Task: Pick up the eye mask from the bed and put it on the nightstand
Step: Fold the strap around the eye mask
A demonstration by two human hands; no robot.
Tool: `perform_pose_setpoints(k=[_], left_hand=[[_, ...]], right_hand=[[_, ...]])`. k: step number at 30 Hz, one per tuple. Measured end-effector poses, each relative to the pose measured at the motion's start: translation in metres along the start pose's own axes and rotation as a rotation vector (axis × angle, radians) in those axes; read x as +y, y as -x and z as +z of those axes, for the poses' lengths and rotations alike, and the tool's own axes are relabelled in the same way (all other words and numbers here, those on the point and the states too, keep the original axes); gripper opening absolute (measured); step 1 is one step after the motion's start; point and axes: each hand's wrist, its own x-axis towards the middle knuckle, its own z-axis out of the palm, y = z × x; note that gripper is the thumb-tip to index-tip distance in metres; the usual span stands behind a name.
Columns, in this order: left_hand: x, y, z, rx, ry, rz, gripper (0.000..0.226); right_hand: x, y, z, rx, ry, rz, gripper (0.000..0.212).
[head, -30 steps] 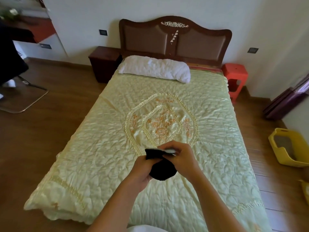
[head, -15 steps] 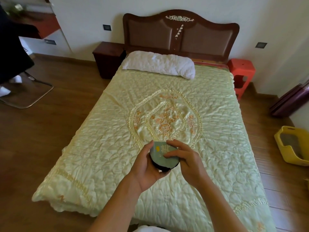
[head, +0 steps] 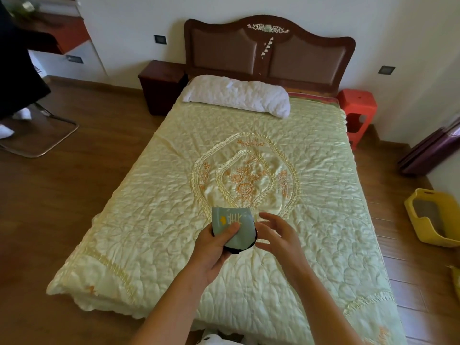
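Observation:
The eye mask (head: 235, 226) is folded in half, grey-green with a yellow print and a black edge. My left hand (head: 216, 247) grips it from below, thumb pressed on its front, above the foot half of the bed (head: 174, 220). Just to the right of the mask, my right hand (head: 276, 235) has its fingers spread and holds nothing. The dark wooden nightstand (head: 161, 83) stands at the far left of the headboard, its top bare.
A white pillow (head: 236, 94) lies at the head of the bed. A red plastic stool (head: 358, 113) stands to the right of the headboard. A yellow basket (head: 433, 217) sits on the floor at right. A chair frame (head: 37, 135) stands far left on wooden floor.
The mask was turned from its black side to its printed side. My right hand has let go of it and opened; my left hand alone holds it now.

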Motion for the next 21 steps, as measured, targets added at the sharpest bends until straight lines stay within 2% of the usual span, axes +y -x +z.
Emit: perform_pose_setpoints(k=[3,6,12,15,19,21], left_hand=[[-0.002,0.005,-0.008,0.037,-0.034,0.053,0.043],[-0.002,0.010,-0.020,0.059,-0.035,0.076,0.041],[-0.002,0.019,-0.051,0.119,-0.005,0.109,0.040],[-0.003,0.027,-0.068,0.176,0.009,0.126,0.039],[-0.006,0.042,-0.092,0.268,0.090,0.122,0.023],[-0.006,0.053,-0.102,0.318,0.124,0.160,0.030]], right_hand=[[0.004,0.003,0.012,-0.039,-0.022,0.072,0.055],[0.009,0.005,0.024,-0.080,-0.029,0.110,0.051],[0.016,0.006,0.057,-0.154,-0.044,0.138,0.018],[0.016,0.008,0.079,-0.218,-0.050,0.151,0.023],[0.017,0.010,0.105,-0.344,-0.014,0.159,0.025],[0.016,0.010,0.117,-0.417,0.017,0.157,0.027]])
